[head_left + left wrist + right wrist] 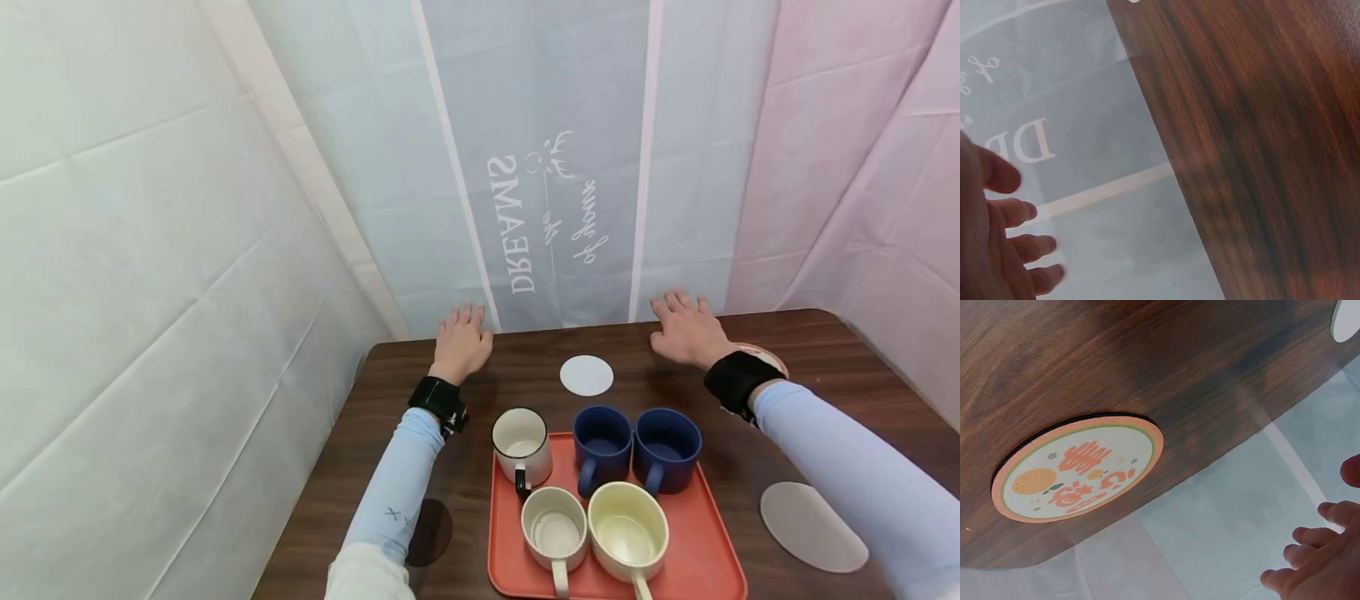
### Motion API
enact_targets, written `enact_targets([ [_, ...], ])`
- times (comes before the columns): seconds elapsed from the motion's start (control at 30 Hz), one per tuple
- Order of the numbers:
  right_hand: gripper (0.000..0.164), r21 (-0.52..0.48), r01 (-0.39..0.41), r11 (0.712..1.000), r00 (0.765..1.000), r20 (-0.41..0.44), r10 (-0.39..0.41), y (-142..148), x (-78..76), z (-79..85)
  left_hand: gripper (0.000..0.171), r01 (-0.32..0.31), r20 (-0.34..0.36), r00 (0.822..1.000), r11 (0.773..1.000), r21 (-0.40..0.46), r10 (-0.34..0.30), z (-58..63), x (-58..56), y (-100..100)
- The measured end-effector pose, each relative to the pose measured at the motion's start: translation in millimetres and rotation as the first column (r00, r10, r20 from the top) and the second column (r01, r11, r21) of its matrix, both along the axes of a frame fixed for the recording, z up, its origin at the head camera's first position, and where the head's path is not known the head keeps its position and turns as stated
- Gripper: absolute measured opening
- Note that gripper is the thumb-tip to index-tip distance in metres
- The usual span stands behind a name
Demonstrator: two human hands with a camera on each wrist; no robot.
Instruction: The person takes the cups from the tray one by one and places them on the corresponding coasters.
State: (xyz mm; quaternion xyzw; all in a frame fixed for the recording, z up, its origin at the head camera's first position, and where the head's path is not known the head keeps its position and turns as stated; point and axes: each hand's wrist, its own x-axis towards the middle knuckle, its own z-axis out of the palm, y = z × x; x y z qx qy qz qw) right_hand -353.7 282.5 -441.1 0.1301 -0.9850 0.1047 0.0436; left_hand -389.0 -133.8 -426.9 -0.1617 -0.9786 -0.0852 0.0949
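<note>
Left hand (461,343) and right hand (690,329): grip wide, both empty. Looks pre-start; next probably needs reaching near for mugs (628,533).

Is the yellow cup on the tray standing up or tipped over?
Upright: the pale yellow cup sits on the red tray with its mouth facing up.

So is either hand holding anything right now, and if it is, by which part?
Nothing is held. The left hand and right hand are both empty, near the far edge of the table, apart from the mugs.
</note>
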Motion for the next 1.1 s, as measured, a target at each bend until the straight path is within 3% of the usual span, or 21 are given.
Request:
enact_targets([
  [0.17,0.062,-0.002,-0.018,1.0,0.999,-0.051,0.018,0.5,14.9,-3.9,0.033,0.019,0.02,1.0,0.996,0.086,-0.02,-9.6,16.5,-4.0],
  [0.27,0.056,-0.019,-0.038,0.999,0.994,-0.105,0.036,-0.7,29.4,-10.0,0.039,0.032,0.084,0.996,0.99,0.134,-0.043,-19.2,33.7,-9.9],
  [0.57,0.034,-0.063,-0.106,0.992,0.982,-0.166,0.094,1.2,95.6,-26.1,0.046,0.032,0.224,0.972,0.985,0.168,-0.07,-46.5,98.0,-22.2],
  [0.73,0.022,-0.047,-0.091,0.995,0.982,-0.168,0.082,10.2,137.9,-37.1,0.038,0.023,0.298,0.953,0.993,0.113,-0.056,-73.1,118.2,-27.2],
  [0.83,0.016,-0.024,-0.062,0.998,0.992,-0.11,0.059,16.8,162.7,-42.6,0.036,0.022,0.327,0.944,0.994,0.104,-0.055,-79.9,132.3,-28.5],
  [0.93,0.022,0.021,-0.028,0.999,0.999,0.035,0.027,22.8,182.3,-45.1,0.032,0.009,0.334,0.941,0.993,0.116,-0.047,-72.6,148.7,-24.7],
  [1.1,0.055,0.087,0.045,0.995,0.962,0.266,-0.066,27.4,204.6,-45.7,0.033,0.008,0.346,0.937,0.993,0.117,-0.048,-67.9,161.4,-20.7],
])
